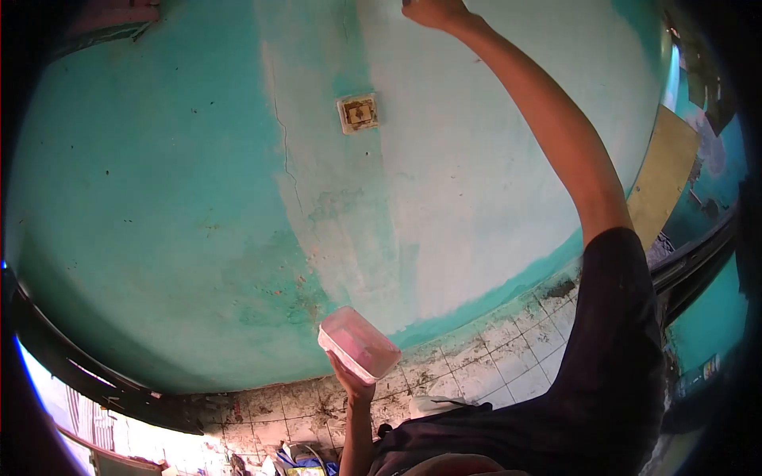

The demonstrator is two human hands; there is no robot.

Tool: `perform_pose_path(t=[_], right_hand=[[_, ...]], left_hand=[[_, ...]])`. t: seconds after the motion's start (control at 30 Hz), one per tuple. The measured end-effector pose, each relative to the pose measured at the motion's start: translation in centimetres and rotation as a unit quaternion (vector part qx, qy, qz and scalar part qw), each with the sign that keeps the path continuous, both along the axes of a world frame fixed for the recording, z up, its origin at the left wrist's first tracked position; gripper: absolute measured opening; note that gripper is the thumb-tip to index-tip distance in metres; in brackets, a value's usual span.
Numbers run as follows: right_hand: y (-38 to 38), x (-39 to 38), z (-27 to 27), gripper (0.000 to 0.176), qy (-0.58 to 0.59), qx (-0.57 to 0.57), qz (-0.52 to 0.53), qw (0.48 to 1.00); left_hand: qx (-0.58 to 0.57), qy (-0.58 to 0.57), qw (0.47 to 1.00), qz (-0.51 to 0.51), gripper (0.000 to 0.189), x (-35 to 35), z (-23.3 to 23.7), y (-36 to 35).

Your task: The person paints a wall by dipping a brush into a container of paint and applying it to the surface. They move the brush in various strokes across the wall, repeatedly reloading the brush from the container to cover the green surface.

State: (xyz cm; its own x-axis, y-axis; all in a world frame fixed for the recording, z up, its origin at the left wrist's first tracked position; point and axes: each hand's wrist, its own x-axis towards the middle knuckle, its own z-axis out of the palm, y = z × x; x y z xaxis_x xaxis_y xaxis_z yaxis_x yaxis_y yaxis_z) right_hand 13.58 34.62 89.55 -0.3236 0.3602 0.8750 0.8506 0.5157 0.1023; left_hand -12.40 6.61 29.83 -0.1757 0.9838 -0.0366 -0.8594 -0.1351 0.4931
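Observation:
My left hand (355, 384) grips a rectangular plastic container (373, 366) from below, low in front of the wall. Whitish, pinkish-looking material shows inside the container, whose open top is tilted toward me. My right arm is stretched up along the painted wall (198, 159). My right hand (436, 13) is at the top edge of the view, closed, with its fingertips partly cut off. A small dark bit shows at its fingers, but what it holds I cannot make out. Pale whitish paint covers the wall's right part, below my right hand; turquoise shows on the left.
A square wall box (359, 114) with a stained face sits mid-wall, beside a long crack. Dirty white floor tiles (508, 357) run along the wall's foot. A bag with blue parts (305, 460) lies at the bottom. A yellowish board (663, 170) stands at the right.

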Motion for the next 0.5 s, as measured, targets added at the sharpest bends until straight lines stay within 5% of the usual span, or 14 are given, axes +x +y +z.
perform_pose_path(t=[0.1,0.2,0.4,0.5], right_hand=[[8.5,-2.2,-1.4,0.027,0.024,0.103,0.024,0.994],[5.4,-3.6,-13.3,0.033,0.007,0.141,-0.037,0.989],[1.2,-0.7,-33.3,0.051,-0.083,-0.122,-0.047,0.988],[-0.1,0.6,-36.3,0.041,-0.15,-0.287,-0.045,0.945]], left_hand=[[-0.008,0.007,1.0,0.01,0.076,0.5,0.5,-0.1],[-0.027,0.012,1.0,0.008,0.076,0.2,0.7,0.2],[-0.036,0.058,0.997,0.029,0.078,0.3,3.2,-0.2],[-0.021,0.042,0.999,0.01,0.077,-0.1,2.9,0.1]])
